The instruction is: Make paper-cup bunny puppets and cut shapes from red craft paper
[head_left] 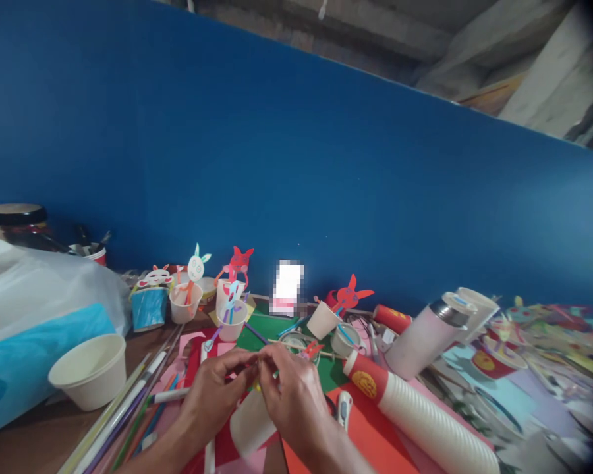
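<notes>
My left hand [222,388] and my right hand [291,388] meet at the lower middle, fingertips pinched together. Whatever they hold between them is too small and hidden to name; a bit of yellow shows under the fingers. Just below, a white paper cup [252,424] lies tilted, partly covered by my right hand. Behind my fingers are a small red paper piece [312,349] and a green sheet [261,331]. A white utility knife [344,409] rests to the right of my right hand on a red-orange sheet [370,434].
Cups with paper animal figures [185,303] stand along the blue wall [296,164]. A long cup stack [429,421] and a bottle [420,339] occupy the right. At left are an empty bowl [91,372], pipe cleaners [123,411] and a plastic bag [44,283].
</notes>
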Demonstrator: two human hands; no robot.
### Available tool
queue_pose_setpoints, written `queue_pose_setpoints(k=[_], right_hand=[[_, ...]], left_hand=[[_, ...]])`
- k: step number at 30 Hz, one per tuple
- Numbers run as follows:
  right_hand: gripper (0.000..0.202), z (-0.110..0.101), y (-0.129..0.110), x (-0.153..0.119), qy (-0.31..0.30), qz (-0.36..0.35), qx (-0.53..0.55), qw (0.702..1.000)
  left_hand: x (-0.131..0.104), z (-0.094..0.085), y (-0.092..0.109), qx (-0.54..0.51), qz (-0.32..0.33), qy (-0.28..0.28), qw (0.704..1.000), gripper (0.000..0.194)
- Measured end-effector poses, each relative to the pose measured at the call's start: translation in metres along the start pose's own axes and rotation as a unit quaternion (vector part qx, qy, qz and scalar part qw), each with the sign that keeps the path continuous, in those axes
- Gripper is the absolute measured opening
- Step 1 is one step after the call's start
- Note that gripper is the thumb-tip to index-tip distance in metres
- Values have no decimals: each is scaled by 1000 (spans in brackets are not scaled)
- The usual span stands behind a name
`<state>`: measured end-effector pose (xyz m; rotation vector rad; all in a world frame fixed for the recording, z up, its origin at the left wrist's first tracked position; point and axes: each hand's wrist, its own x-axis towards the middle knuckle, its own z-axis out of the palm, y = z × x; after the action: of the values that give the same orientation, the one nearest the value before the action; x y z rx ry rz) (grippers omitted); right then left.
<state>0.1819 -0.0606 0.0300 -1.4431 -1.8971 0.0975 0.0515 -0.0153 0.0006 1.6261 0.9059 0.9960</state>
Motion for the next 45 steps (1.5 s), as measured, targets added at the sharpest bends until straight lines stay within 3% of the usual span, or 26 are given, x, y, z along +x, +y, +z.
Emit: queue_pose_setpoints(k=[7,13,15,18,21,23,30,37,45], right_hand=[[21,-3,-1,1,-4,-30,-58,998],[19,-2,-5,2,4,-14,-105,994],[19,-3,-6,2,9,-14,-114,993],[19,-12,-4,3,29,-30,-91,995],[18,-27,2,5,47,-25,-58,997],[18,-35,7,8,41,-10,-51,998],[23,-29,16,12,-54,-19,-46,997],[21,-14,27,11,-82,-26,-59,995],[13,-15,29,11,-83,-41,-56,994]], left_hand=[[-3,4,4,50,62,40,996,17],[-7,7,3,85,81,57,991,13],[-8,7,3,74,57,65,994,12],[-5,5,5,0,-32,63,997,14],[0,1,11,-103,-123,63,985,19],[3,-4,14,-159,-150,73,973,19],[5,-12,17,-223,-153,62,961,19],[7,-12,14,-213,-165,68,961,20],[5,-12,9,-200,-189,48,960,16]])
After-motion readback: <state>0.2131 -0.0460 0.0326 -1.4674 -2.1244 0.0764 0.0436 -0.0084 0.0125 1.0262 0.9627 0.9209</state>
